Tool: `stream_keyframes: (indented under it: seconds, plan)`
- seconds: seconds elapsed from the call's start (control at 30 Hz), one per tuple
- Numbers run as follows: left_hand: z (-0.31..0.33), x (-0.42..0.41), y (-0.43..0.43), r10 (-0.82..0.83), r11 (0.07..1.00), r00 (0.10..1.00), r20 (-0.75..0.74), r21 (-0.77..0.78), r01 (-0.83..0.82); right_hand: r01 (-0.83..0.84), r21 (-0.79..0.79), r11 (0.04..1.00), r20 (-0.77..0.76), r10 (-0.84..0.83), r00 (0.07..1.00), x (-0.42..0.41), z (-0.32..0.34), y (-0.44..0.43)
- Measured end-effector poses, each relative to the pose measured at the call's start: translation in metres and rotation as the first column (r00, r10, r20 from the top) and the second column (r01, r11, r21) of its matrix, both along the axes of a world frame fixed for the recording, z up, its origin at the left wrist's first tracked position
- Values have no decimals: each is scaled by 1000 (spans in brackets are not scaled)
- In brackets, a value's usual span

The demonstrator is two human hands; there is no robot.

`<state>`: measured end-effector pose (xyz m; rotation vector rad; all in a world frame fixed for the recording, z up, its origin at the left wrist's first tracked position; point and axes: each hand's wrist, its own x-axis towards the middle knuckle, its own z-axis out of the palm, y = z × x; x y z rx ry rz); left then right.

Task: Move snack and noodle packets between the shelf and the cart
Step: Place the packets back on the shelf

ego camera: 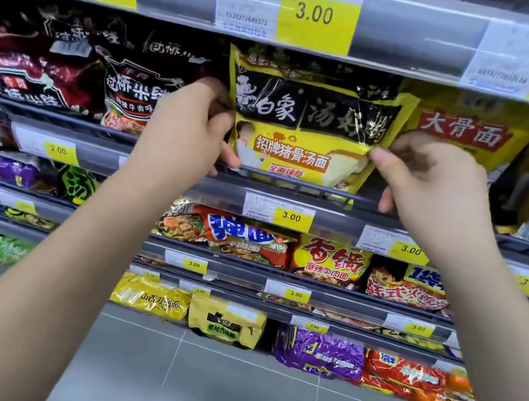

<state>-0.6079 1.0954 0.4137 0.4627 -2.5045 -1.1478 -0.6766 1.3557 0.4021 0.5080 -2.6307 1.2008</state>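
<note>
I am looking at the yellow noodle packet (309, 127), which is standing upright on the shelf (222, 193) at about head height. Its bottom edge is sitting just behind the wire front rail (293, 184). My left hand (192, 119) is gripping the packet's left edge, with the fingers curling round it. My right hand (432, 182) is pinching the lower right edge, the thumb pressing on the front and the other fingers bending in beside it. Both forearms are reaching up from the bottom of the view. A black and dark red packet (129, 85) is standing just left of the held one, partly behind my left hand. Another yellow packet with a red label (467, 135) is leaning just to its right. A yellow price tag reading 3.00 (318, 18) is hanging on the strip directly above, and a smaller 3.00 tag (291, 216) is sitting on the strip below. Further down, the lower shelves are holding a red and yellow packet (330, 259) and a purple packet (319, 351), and grey floor tiles (227, 385) are showing beneath them.
</note>
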Motion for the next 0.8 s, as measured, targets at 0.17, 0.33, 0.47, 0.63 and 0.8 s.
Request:
stream_keyframes:
  seconds: [0.17,0.33,0.47,0.63,0.8]
  plan:
    - [-6,2,2,116,965,989,-95,-225,-135,37,-56,998,64,-33,997,-7,-1,4]
    - [-1,-2,6,163,901,986,-29,-402,-161,97,-30,995,-11,-97,995,-12,-6,-5]
    - [2,-2,5,204,879,976,75,-454,-149,85,-42,995,-22,-86,996,-12,-4,-8]
    - [6,-4,8,203,838,966,160,-539,-87,84,72,994,-51,-80,995,-10,-1,-8]
    - [13,7,9,181,886,977,108,-450,-115,81,46,996,-13,-80,997,-2,6,-5]
